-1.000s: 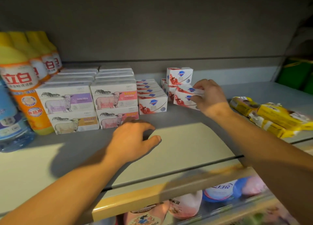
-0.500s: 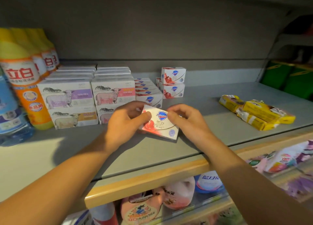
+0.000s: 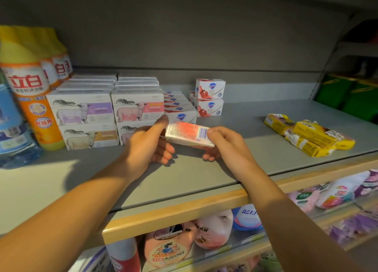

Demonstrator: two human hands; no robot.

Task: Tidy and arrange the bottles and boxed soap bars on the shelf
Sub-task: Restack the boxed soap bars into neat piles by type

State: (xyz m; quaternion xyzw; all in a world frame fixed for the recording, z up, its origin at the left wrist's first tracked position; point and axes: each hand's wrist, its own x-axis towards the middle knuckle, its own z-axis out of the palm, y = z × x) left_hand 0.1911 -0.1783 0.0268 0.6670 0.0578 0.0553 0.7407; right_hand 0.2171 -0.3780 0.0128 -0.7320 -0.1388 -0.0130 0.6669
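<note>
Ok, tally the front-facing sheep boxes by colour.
Purple box: 1
Pink boxes: 2, the lower partly behind the left hand
Tan box: 1
Total: 4

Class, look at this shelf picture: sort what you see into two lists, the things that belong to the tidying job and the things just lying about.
Part of the job:
- red-and-white soap box, held between left hand and right hand
- stacked red-and-white boxes
- sheep soap boxes
- orange detergent bottles

Lying about:
- yellow packets
- pouches on the lower shelf
</note>
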